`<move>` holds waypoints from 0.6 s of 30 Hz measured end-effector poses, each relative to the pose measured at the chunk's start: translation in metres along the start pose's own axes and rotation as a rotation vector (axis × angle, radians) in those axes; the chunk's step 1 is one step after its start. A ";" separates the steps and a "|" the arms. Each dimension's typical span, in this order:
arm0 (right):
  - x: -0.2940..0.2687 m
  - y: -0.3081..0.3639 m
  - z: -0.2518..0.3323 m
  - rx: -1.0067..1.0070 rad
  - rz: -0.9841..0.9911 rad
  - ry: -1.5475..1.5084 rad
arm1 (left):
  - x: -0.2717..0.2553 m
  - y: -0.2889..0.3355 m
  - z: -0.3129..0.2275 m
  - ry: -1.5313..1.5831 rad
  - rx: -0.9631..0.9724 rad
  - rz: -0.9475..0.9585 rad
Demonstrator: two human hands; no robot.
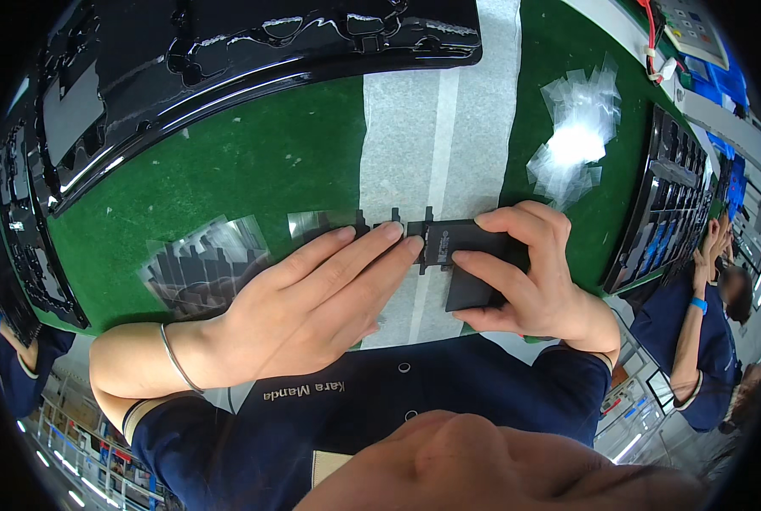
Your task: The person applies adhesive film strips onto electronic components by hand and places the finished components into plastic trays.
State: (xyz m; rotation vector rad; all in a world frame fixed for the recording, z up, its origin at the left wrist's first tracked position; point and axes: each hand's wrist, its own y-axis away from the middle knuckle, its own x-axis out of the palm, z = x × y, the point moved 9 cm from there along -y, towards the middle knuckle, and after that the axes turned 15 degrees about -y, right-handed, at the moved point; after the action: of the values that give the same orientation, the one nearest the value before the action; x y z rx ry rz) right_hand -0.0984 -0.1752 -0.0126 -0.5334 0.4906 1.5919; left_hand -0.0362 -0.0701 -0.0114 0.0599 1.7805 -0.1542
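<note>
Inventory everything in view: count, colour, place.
flat block: one, black, centre right
tabbed pieces: several, black, centre
films with dark strips: several, clear, left
loose films: many, clear, upper right
paper strip: one, whitish, centre
tabletop: one, green, beneath
moulded panels: several, black, upper left and both sides
bin-like things: several, blue, far right
other people: at least two, navy clothing, both edges
bracelet: one, silver, lower left
own shirt: one, navy, bottom
left hand: one, bare, centre left
right hand: one, bare, centre right

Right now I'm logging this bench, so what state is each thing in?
Left hand: extended, fingertips on dark pieces
Right hand: curled, gripping
Black block: held
Pale strip: laid flat
Left film pieces: fanned out, overlapping
Right clear films: loosely piled, overlapping
Bracelet: worn
Large black tray: lying flat
</note>
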 end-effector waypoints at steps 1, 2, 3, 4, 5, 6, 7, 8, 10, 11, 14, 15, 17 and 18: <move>0.000 0.000 0.000 -0.001 0.001 0.000 | 0.000 0.000 0.000 -0.001 -0.001 0.000; 0.000 0.000 0.000 -0.003 0.002 0.000 | -0.001 0.000 0.000 -0.004 -0.001 0.000; 0.000 0.000 0.001 -0.005 0.002 -0.001 | -0.002 0.000 0.000 -0.008 -0.002 0.000; 0.000 0.000 0.001 -0.004 0.002 -0.002 | -0.001 0.000 0.000 -0.007 -0.001 0.000; -0.001 -0.001 0.001 -0.004 0.003 -0.003 | -0.001 0.000 0.000 0.004 -0.006 -0.001; 0.000 -0.001 0.001 -0.004 0.003 -0.002 | 0.000 0.000 0.000 0.015 -0.011 -0.001; 0.000 -0.001 0.000 -0.003 0.001 -0.004 | 0.000 0.000 0.000 0.015 -0.011 -0.001; -0.001 0.000 0.000 -0.003 0.000 -0.006 | 0.000 0.000 0.001 0.021 -0.013 0.001; 0.000 -0.001 0.000 -0.006 -0.003 -0.006 | 0.000 0.000 0.001 0.027 -0.015 0.003; -0.001 -0.001 0.001 -0.009 -0.006 -0.005 | 0.000 0.000 0.001 0.027 -0.017 0.005; -0.001 -0.001 0.001 -0.010 -0.001 0.004 | 0.000 0.000 0.001 0.026 -0.018 0.009; -0.001 -0.001 0.001 -0.011 -0.001 0.003 | 0.000 0.000 0.001 0.026 -0.017 0.012; 0.000 -0.001 0.001 -0.013 0.001 0.011 | 0.001 0.001 0.001 0.024 -0.018 0.010; -0.001 -0.001 0.001 -0.013 0.001 0.011 | 0.001 0.001 0.001 0.023 -0.019 0.008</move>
State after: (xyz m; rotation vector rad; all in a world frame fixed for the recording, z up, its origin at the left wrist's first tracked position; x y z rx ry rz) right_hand -0.0976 -0.1751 -0.0117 -0.5523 0.4893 1.5953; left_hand -0.0353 -0.0698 -0.0123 0.0555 1.8038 -0.1311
